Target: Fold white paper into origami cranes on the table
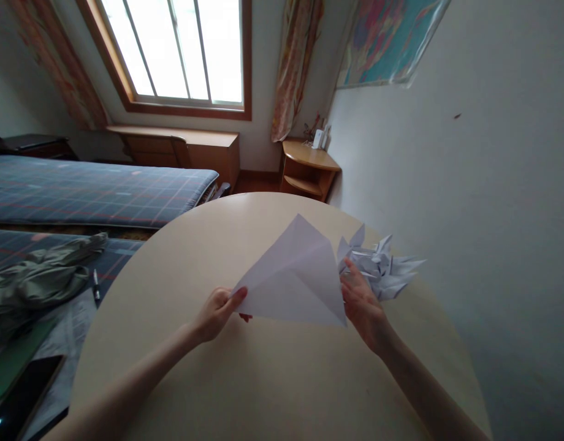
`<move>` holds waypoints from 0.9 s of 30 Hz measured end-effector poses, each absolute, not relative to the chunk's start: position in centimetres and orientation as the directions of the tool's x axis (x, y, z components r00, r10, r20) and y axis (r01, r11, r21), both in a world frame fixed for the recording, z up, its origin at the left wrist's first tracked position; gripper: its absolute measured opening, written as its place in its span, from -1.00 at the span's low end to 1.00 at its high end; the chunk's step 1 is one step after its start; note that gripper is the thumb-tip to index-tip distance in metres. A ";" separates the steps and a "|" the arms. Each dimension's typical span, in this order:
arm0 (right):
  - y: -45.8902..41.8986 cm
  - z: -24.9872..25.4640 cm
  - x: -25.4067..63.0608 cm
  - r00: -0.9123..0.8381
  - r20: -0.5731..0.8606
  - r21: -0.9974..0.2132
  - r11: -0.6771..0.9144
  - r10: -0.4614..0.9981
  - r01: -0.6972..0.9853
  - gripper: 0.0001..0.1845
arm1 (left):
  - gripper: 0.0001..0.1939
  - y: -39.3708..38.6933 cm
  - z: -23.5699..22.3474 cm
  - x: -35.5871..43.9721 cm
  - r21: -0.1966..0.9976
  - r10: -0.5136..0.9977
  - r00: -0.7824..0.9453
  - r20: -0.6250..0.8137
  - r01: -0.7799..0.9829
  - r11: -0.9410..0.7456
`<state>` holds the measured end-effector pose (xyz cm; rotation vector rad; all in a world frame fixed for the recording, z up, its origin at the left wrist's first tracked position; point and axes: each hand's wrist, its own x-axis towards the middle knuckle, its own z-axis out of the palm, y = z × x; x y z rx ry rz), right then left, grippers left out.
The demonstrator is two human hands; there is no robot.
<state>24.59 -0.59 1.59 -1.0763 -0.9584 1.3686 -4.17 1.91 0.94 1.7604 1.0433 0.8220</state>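
A white sheet of paper (291, 275) with faint crease lines is held a little above the round table, one corner pointing away from me. My left hand (220, 312) pinches its left corner, thumb on top and fingers underneath. At the sheet's right edge is my right hand (362, 303), thumb raised and apart from the fingers. Some of its fingertips are at or behind the paper's edge; whether they touch it I cannot tell. Just beyond the right hand lies a cluster of folded white paper pieces (381, 263) with pointed tips.
The round pale table (273, 380) stands close to the white wall (507, 245) on the right. To the left are a plaid mattress (89, 190), a crumpled green cloth (43, 275), a pen (96, 285) and a phone (24, 395). A corner shelf (309, 156) stands behind the table.
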 end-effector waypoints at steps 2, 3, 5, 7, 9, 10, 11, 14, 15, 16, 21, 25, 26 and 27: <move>-0.6 2.0 24.6 0.029 -0.099 -0.958 -0.087 0.995 -0.272 0.06 | -0.28 1.9 0.6 -4.3 0.937 0.886 0.460 0.059 0.281 -0.208; -0.5 2.1 24.6 0.032 -0.098 -0.963 -0.086 0.995 -0.256 0.07 | -0.28 1.9 0.4 -4.4 0.941 0.877 0.478 0.052 0.271 -0.203; -0.5 2.1 24.7 0.011 -0.118 -0.976 -0.114 0.993 -0.188 -0.08 | -0.29 2.0 0.2 -4.6 0.942 0.859 0.509 0.054 0.260 -0.213; -0.4 1.8 24.8 -0.011 -0.172 -0.979 -0.172 0.985 -0.107 -0.28 | -0.30 2.1 0.2 -4.7 0.923 0.849 0.522 0.078 0.285 -0.260; -0.3 1.5 24.8 -0.011 -0.220 -0.973 -0.220 0.975 -0.066 -0.39 | -0.39 2.4 0.3 -4.7 0.868 0.848 0.514 0.131 0.353 -0.348; -0.3 1.4 24.9 -0.004 -0.234 -0.970 -0.234 0.972 -0.064 -0.39 | -0.48 2.5 0.4 -4.7 0.831 0.852 0.494 0.173 0.392 -0.395; -0.3 1.3 24.9 0.004 -0.244 -0.968 -0.243 0.970 -0.068 -0.39 | -0.60 2.7 0.5 -4.7 0.795 0.859 0.460 0.225 0.423 -0.435; -0.2 1.4 24.9 0.018 -0.273 -0.959 -0.271 0.962 -0.087 -0.40 | -0.80 3.2 0.4 -4.8 0.747 0.858 0.302 0.416 0.425 -0.512; -0.2 1.4 24.9 0.015 -0.284 -0.955 -0.282 0.959 -0.088 -0.40 | -0.70 3.4 0.3 -4.9 0.737 0.842 0.252 0.477 0.406 -0.540; -0.2 1.4 25.0 0.007 -0.295 -0.952 -0.294 0.955 -0.082 -0.40 | -0.62 3.5 0.2 -5.0 0.721 0.819 0.223 0.529 0.391 -0.572; 0.2 0.9 25.5 -0.012 -0.283 -0.955 -0.280 0.959 0.098 -0.44 | -0.58 4.2 -0.5 -5.8 0.588 0.688 0.516 0.511 0.374 -0.717; 0.6 -0.1 25.6 -0.030 -0.134 -0.947 -0.119 0.991 0.300 -0.44 | -0.41 4.4 -1.2 -6.0 0.485 0.590 0.698 0.407 0.382 -0.787; 0.6 -0.3 25.5 -0.049 -0.109 -0.944 -0.088 0.993 0.319 -0.43 | -0.41 4.5 -1.3 -6.0 0.458 0.590 0.715 0.375 0.411 -0.788; 0.6 -0.5 25.4 -0.071 -0.092 -0.942 -0.064 0.993 0.329 -0.42 | -0.43 4.5 -1.4 -6.0 0.440 0.599 0.725 0.339 0.440 -0.783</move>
